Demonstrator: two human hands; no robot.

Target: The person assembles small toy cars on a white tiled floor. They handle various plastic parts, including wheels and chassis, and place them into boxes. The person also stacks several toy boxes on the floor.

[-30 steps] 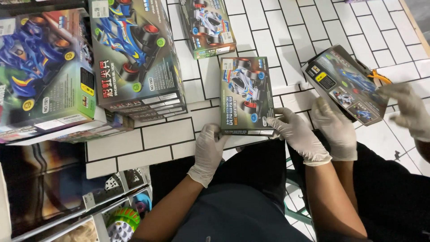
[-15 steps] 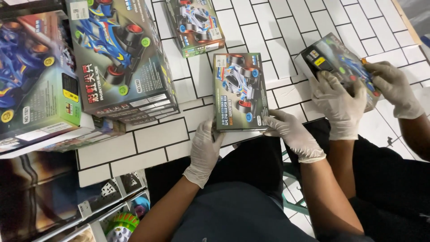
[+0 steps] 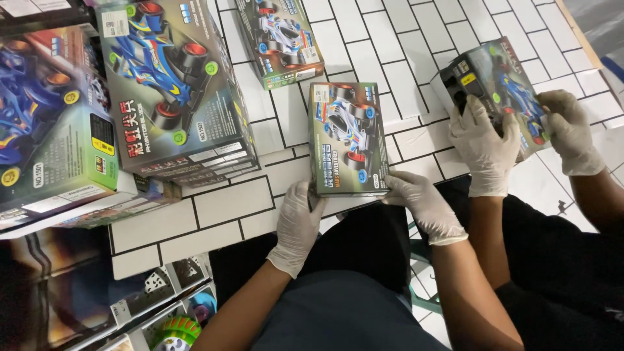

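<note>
Since a second ago our box (image 3: 348,138) has slid up the tiled worktop (image 3: 221,201), and the co-worker's box (image 3: 500,91) has swung upright. Our left hand (image 3: 298,224) grips the box's near left corner; our right hand (image 3: 419,201) clamps its near right corner. The box lies flat, just right of the big stack (image 3: 172,91). With only corner holds through thin gloves, we judge it could slip or twist, or bump the small box (image 3: 279,39) beyond it.
</note>
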